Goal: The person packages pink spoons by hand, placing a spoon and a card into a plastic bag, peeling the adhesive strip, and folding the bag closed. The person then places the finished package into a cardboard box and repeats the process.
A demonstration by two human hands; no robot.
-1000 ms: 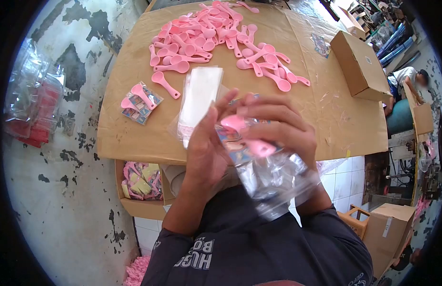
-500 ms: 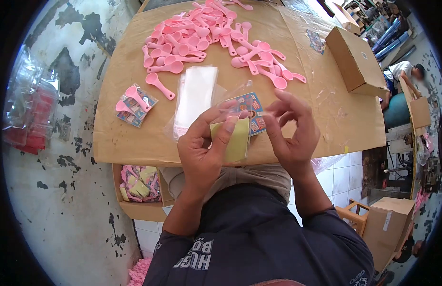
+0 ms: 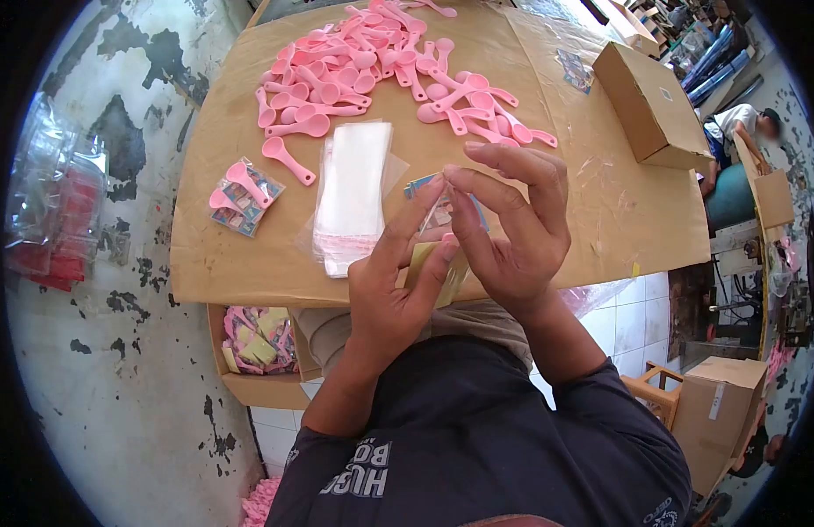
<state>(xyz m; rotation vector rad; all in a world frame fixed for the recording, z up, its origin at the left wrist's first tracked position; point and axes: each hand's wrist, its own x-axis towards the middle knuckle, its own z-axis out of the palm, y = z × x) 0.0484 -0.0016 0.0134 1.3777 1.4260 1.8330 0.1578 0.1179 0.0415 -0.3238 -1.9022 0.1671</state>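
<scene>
At frame centre, your left hand (image 3: 391, 294) and right hand (image 3: 512, 230) meet, fingers pinching one card (image 3: 435, 263); one filled packet (image 3: 241, 197) lies left.

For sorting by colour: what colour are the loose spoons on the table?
Pink; the spoons show best in the head view.

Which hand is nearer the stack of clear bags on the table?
Left. The left hand sits just right of the stack of clear bags; the right hand is farther right.
</scene>
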